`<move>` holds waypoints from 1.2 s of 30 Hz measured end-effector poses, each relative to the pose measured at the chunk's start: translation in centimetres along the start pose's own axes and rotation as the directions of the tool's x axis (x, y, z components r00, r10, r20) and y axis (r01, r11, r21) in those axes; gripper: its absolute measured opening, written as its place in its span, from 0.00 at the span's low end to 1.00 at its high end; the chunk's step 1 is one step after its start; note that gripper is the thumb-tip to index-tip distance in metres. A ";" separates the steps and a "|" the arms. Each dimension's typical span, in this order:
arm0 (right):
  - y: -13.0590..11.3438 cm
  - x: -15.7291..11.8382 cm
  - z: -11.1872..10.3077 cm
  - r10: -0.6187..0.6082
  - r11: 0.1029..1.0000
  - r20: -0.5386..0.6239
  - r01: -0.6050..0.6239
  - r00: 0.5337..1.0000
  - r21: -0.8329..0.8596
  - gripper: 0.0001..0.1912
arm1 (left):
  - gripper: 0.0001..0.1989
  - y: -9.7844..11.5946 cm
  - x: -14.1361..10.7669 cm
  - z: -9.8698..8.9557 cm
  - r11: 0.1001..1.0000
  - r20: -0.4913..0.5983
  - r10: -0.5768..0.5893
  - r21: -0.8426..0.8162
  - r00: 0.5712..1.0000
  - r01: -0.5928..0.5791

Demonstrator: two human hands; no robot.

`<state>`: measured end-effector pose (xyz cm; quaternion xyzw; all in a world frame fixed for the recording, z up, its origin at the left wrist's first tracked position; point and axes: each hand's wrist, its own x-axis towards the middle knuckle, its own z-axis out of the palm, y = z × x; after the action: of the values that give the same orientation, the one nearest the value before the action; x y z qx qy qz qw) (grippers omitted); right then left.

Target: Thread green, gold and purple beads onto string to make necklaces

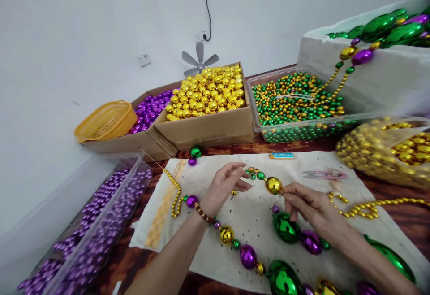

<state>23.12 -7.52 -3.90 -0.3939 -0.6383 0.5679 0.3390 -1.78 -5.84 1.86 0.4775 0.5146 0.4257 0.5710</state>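
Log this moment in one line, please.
left hand: open, near green beads; right hand: pinching gold bead's end; pink snips: on white cloth

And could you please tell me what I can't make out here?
In the head view:
Pinched gold bead: right end covered by the right hand.
Lower-right green bead: partly behind the right forearm.
White foam box: cut off by the right edge.
Small blue packet: lettering too small to read.

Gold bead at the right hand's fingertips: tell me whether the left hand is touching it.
Apart: the head view shows bare white cloth between the left hand and the gold bead.
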 end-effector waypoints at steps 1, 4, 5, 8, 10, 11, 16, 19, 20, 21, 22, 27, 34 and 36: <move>0.0 0.0 -0.2 0.008 0.999 -0.007 -0.007 1.000 0.051 0.12 | 0.18 0.0 0.4 -1.7 0.986 -0.099 0.057 0.164 0.993 -0.041; 0.1 0.0 -0.9 0.059 0.977 -0.024 -0.052 0.998 0.208 0.11 | 0.14 -0.2 2.1 -8.7 0.783 -0.468 0.306 0.619 0.829 0.060; 0.1 0.0 -1.1 0.080 0.964 -0.025 -0.071 0.997 0.256 0.10 | 0.13 -0.2 2.8 -11.2 0.754 -0.522 0.313 0.644 0.794 0.127; -0.1 -0.1 -1.3 0.125 0.926 -0.002 -0.116 0.992 0.360 0.10 | 0.13 -0.6 4.5 -17.1 0.696 -0.581 0.292 0.674 0.760 0.248; -0.2 -0.1 -1.2 0.133 0.912 0.025 -0.132 0.991 0.388 0.10 | 0.15 -1.2 5.2 -19.0 0.662 -0.591 0.252 0.683 0.766 0.309; -0.2 -0.1 -1.2 0.129 0.911 0.035 -0.133 0.991 0.390 0.10 | 0.17 -1.5 5.5 -19.4 0.650 -0.592 0.230 0.684 0.772 0.331; 0.0 0.0 -1.2 0.090 0.947 -0.023 -0.078 0.996 0.313 0.10 | 0.16 -3.3 5.5 -19.6 0.649 -0.561 0.140 0.674 0.816 0.352; -0.1 0.1 -1.4 0.080 0.960 -0.070 -0.058 0.994 0.275 0.10 | 0.16 -3.7 4.8 -19.4 0.687 -0.517 0.111 0.657 0.849 0.311; -0.2 0.2 -1.5 0.077 0.961 -0.084 -0.051 0.993 0.272 0.10 | 0.17 -3.7 4.5 -19.3 0.705 -0.501 0.107 0.648 0.859 0.290; -0.3 0.2 -1.6 0.074 0.961 -0.097 -0.045 0.993 0.272 0.11 | 0.18 -3.6 4.3 -19.0 0.724 -0.486 0.106 0.635 0.868 0.268; -0.3 0.2 -1.6 0.075 0.961 -0.107 -0.043 0.991 0.274 0.11 | 0.19 -3.4 4.0 -18.7 0.746 -0.473 0.106 0.619 0.875 0.244; 0.0 0.3 -1.5 0.123 0.969 -0.134 -0.090 0.983 0.229 0.13 | 0.21 -1.6 2.4 -14.4 0.880 -0.380 0.102 0.466 0.919 0.095; -0.7 -0.2 -0.6 0.049 0.996 -0.008 -0.049 0.999 0.068 0.10 | 0.09 1.8 0.9 -3.3 0.848 -0.064 -0.009 -0.530 0.998 -0.027; -1.0 -0.5 -0.6 0.053 0.998 -0.002 -0.053 0.999 0.033 0.10 | 0.07 2.2 1.1 -1.3 0.765 -0.034 -0.041 -0.645 0.999 0.010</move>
<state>23.72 -7.71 -2.78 -0.4056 -0.6177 0.5867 0.3312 -3.00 -4.25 3.80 0.2358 0.3569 0.5794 0.6937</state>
